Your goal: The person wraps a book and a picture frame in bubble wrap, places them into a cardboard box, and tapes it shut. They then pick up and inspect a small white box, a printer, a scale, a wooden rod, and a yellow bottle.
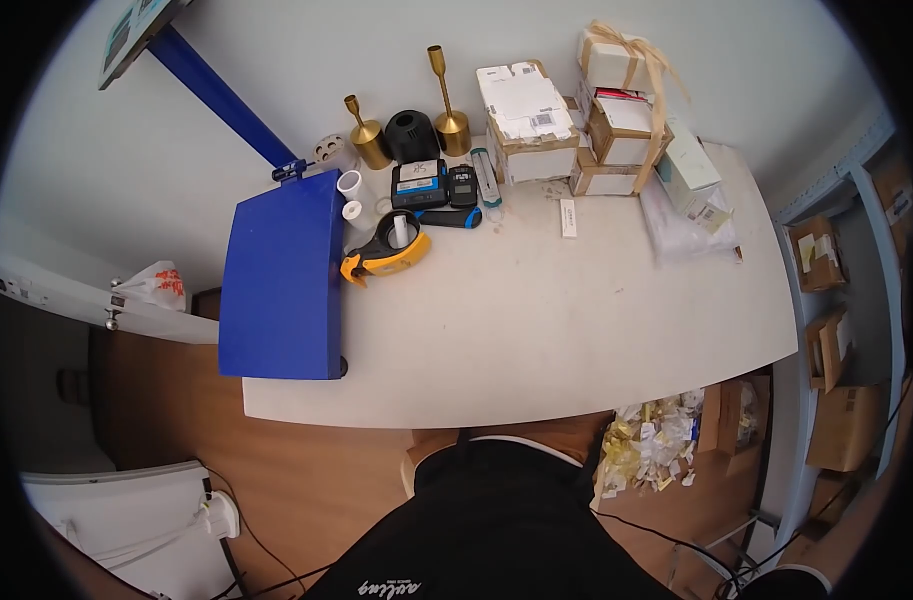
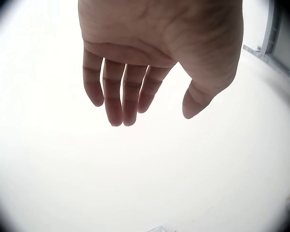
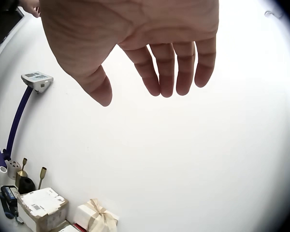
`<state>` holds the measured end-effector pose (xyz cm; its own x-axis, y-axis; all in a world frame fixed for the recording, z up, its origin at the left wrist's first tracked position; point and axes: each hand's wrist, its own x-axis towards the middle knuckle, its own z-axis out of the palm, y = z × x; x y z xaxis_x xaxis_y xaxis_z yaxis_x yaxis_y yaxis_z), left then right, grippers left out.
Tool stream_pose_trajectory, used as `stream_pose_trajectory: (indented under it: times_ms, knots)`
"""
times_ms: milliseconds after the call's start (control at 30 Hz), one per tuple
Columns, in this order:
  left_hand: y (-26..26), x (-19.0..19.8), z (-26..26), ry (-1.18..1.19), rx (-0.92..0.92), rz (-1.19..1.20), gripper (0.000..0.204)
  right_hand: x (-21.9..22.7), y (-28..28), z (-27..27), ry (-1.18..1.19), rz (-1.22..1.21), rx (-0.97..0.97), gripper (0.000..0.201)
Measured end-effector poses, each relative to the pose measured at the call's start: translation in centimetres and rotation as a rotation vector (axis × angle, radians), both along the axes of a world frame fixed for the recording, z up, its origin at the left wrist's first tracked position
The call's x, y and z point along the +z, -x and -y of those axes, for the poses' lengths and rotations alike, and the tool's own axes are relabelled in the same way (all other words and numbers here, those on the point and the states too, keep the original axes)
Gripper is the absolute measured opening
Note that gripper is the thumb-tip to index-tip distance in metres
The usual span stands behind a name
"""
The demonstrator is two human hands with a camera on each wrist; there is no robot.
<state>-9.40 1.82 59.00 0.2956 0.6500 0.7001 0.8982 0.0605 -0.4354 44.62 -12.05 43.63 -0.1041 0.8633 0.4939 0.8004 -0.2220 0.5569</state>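
In the left wrist view my left hand [image 2: 154,58] hangs with relaxed fingers and the thumb apart, holding nothing, against a white surface. My right hand [image 3: 140,48] shows in the right wrist view in a similar pose, its fingers loose and nothing in them, with a white wall behind. Neither hand appears in the head view. On the white table [image 1: 496,340] there, a yellow and black tape dispenser [image 1: 388,258] lies beside the blue scale platform [image 1: 281,280]. A blue-handled tool [image 1: 448,217] lies just behind it, near a black and blue device [image 1: 419,185].
Gold candle holders [image 1: 453,130], a white-topped box [image 1: 531,120] and stacked boxes [image 1: 616,130] stand along the table's back. A small white box [image 1: 568,218] lies mid-table. Shelving [image 1: 866,200] stands at the right, above a heap of plastic packets [image 1: 651,445].
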Motion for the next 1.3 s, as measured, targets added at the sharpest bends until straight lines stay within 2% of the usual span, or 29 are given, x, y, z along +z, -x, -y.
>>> stream_pose_trajectory:
  times_ms: [67,100,200,233,267,300,333,400,433,467,500,533,600,667,800,867,933,967,1000,1033,1067,1133,1200,1267,1300]
  knots:
    - [0.0,-5.6,-0.6,0.228,-0.144,0.115,0.052,-3.0,1.5,0.1,-0.097,-0.28,0.147,0.059]
    - [-0.2,-10.2,-1.5,0.366,-0.214,0.166,0.051,-5.7,0.9,0.2,-0.097,-0.263,0.148,0.059]
    - [-1.7,-23.2,-3.3,0.781,-0.397,0.307,0.048,-14.5,-2.8,-0.5,0.161,-0.526,0.28,0.047]
    - [-2.6,-25.8,-3.3,0.909,-0.468,0.345,0.047,-16.6,1.0,1.3,0.181,-0.462,0.275,0.046]
    - [-3.8,-26.7,-2.7,1.038,-0.541,0.381,0.046,-18.5,5.6,3.7,0.201,-0.399,0.266,0.045]
    - [-5.2,-27.9,-2.0,1.175,-0.614,0.419,0.045,-19.9,7.1,4.9,0.288,-0.439,0.313,0.043]
    - [-8.6,-29.1,3.9,0.576,-1.037,-0.173,0.038,-20.7,7.7,5.6,0.358,-0.466,0.362,0.041]
    - [-9.5,-32.0,5.1,0.669,-1.1,-0.144,0.031,-22.6,8.2,6.5,0.303,-0.541,0.423,0.041]
    - [-9.9,-32.9,5.3,0.658,-1.101,-0.147,0.031,-23.1,8.1,6.6,0.28,-0.544,0.47,0.038]
    - [-10.4,-33.6,5.3,0.741,-1.114,-0.037,0.029,-23.7,8.2,6.5,0.273,-0.541,0.468,0.038]
    - [-10.7,-34.5,5.2,0.826,-1.128,0.073,0.028,-24.2,8.2,6.4,0.231,-0.632,0.461,0.037]
    - [-10.9,-35.6,5.0,0.812,-1.136,0.073,0.028,-24.6,8.1,6.1,0.183,-0.713,0.455,0.037]
    - [-10.9,-38.7,4.7,1.004,-1.119,0.381,0.028,-26.1,7.6,5.6,0.171,-0.74,0.428,0.036]
    - [-10.8,-43.0,4.1,1.064,-1.179,0.607,0.029,-27.9,7.3,5.0,0.151,-0.885,0.426,0.038]
    - [-10.7,-51.9,5.1,1.257,-1.099,1.014,0.027,-32.7,6.6,2.9,0.049,-0.961,0.447,0.043]
    - [-10.6,-55.5,5.5,1.412,-0.999,1.264,0.027,-35.0,5.6,1.2,-0.104,-1.042,0.433,0.044]
    - [-10.4,-59.9,4.9,1.379,-0.952,1.366,0.026,-37.3,4.4,-0.8,-0.128,-1.096,0.419,0.05]
    - [-10.4,-61.7,4.4,1.35,-0.89,1.464,0.027,-38.1,4.2,-1.7,-0.175,-1.214,0.371,0.054]
    - [-10.5,-62.6,3.7,1.334,-0.912,1.469,0.027,-38.7,3.7,-3.1,-0.23,-1.33,0.328,0.059]
    - [-10.6,-63.3,3.0,1.33,-0.787,1.597,0.025,-39.2,3.0,-4.6,-0.227,-1.348,0.336,0.066]
    - [-10.4,-64.4,2.4,1.327,-0.65,1.718,0.022,-39.0,2.7,-5.9,-0.233,-1.341,0.341,0.066]
    - [-10.6,-67.2,1.1,1.274,-0.685,1.705,0.018,-37.9,2.0,-9.1,-0.335,-1.209,0.345,0.069]
    - [-10.9,-68.3,0.2,1.288,-0.592,1.788,0.017,-36.3,0.5,-12.5,-0.358,-1.156,0.366,0.074]
    - [-11.1,-69.5,0.0,1.304,-0.607,1.778,0.018,-34.2,0.1,-14.9,-0.392,-0.967,0.256,0.087]
    - [-11.2,-70.0,-0.1,1.321,-0.613,1.774,0.019,-33.5,-0.2,-16.1,-0.401,-0.96,0.257,0.087]
